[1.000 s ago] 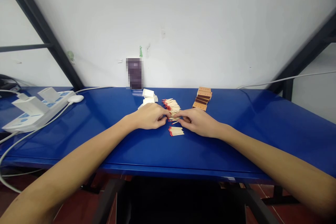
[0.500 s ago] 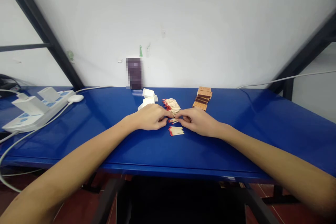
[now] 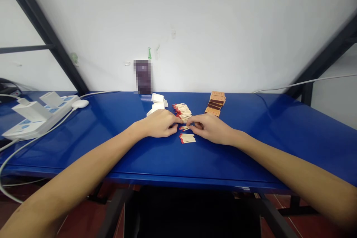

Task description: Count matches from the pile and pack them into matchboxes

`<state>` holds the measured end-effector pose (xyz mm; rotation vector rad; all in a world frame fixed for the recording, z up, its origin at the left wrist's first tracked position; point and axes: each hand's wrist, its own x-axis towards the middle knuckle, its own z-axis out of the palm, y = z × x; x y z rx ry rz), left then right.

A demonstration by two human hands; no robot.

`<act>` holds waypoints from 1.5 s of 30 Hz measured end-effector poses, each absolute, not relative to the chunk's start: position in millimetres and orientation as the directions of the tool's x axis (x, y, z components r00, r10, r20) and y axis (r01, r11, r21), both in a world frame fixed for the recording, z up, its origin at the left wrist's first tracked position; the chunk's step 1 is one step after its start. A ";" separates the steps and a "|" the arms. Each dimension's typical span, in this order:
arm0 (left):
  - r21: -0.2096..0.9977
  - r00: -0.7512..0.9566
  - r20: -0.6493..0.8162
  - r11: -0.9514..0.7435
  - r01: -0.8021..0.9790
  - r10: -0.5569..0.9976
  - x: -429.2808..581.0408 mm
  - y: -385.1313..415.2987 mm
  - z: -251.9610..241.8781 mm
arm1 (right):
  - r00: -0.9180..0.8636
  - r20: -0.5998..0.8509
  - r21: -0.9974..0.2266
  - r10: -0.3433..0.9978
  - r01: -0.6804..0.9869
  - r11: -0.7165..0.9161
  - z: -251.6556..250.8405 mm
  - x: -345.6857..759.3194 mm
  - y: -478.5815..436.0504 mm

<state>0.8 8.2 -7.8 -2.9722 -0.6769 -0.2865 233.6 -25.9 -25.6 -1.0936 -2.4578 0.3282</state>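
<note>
A pile of red-tipped matches (image 3: 183, 111) lies on the blue table between my two hands. My left hand (image 3: 161, 122) reaches in with its index finger stretched to the pile's near edge; the thumb is held apart from it and nothing shows in between. My right hand (image 3: 208, 126) has thumb and index finger close together at the plain ends of a few matches (image 3: 184, 128) just below the pile. Its other fingers are curled under. Nearer to me, a small row of matches (image 3: 187, 138) lies side by side, heads to the left.
White matchbox trays (image 3: 158, 106) sit behind my left hand, partly hidden. Several orange-brown matchbox sleeves (image 3: 216, 103) are stacked behind my right hand. A blurred dark upright object (image 3: 143, 77) leans on the wall. A power strip (image 3: 41, 119) with white plugs and cables takes up the left side.
Both hands stay almost where they were. The left index fingertip has shifted slightly away from the right fingertips, and the few matches below the pile show a little more clearly.
</note>
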 end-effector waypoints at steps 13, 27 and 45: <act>0.051 0.878 0.200 -0.900 0.433 0.434 2.3 3.5 -3.9 | -0.558 0.222 -0.384 0.799 0.703 0.598 -20.8 232.8 -26.8; 0.080 0.885 0.184 -0.904 0.419 0.427 2.3 0.9 -0.1 | -0.533 0.239 -0.338 0.812 0.738 0.584 -21.9 235.8 -24.8; 0.073 0.879 0.190 -0.899 0.431 0.437 3.5 1.2 0.0 | -0.530 0.247 -0.336 0.812 0.739 0.584 -19.2 237.3 -25.4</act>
